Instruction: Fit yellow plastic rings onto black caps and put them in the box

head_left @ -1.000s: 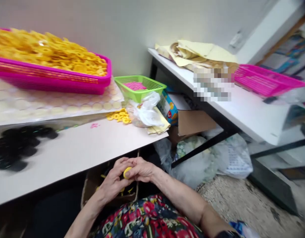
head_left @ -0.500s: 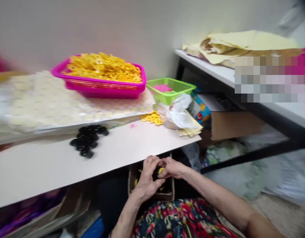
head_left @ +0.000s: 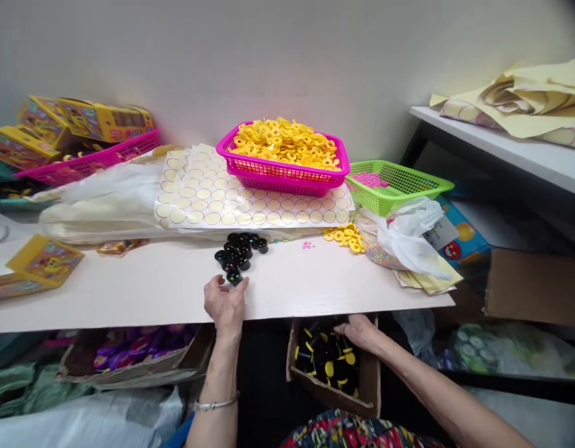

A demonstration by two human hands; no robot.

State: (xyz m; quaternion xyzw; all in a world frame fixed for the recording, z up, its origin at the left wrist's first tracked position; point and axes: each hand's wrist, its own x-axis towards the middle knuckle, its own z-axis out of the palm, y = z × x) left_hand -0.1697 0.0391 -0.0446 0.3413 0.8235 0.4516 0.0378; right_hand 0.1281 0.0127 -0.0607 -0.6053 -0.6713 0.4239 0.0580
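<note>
My left hand [head_left: 226, 303] is over the white table, its thumb and fingers apart on either side of the nearest black cup-shaped piece [head_left: 233, 275]. No firm grip on that piece shows. Behind it lies a cluster of similar black pieces [head_left: 241, 244], some with small coloured dots on top. My right hand [head_left: 361, 331] reaches into the right side of a cardboard box [head_left: 331, 398] below the table edge. Many black pieces with yellow discs [head_left: 329, 368] fill this box. The right fingers are partly hidden, and I cannot see whether they hold a piece.
A pink basket [head_left: 287, 180] of yellow parts stands on sticker sheets [head_left: 198, 199]. To its right are a green basket [head_left: 399, 186], loose yellow parts [head_left: 346, 236] and a plastic bag [head_left: 409, 230]. Yellow packages [head_left: 105, 121] lie left; a box of purple items [head_left: 133, 348] is below the table.
My hands were together over the cardboard box and have come apart. The left moved up and left to the black pieces; the right stayed at the box. The view turned left.
</note>
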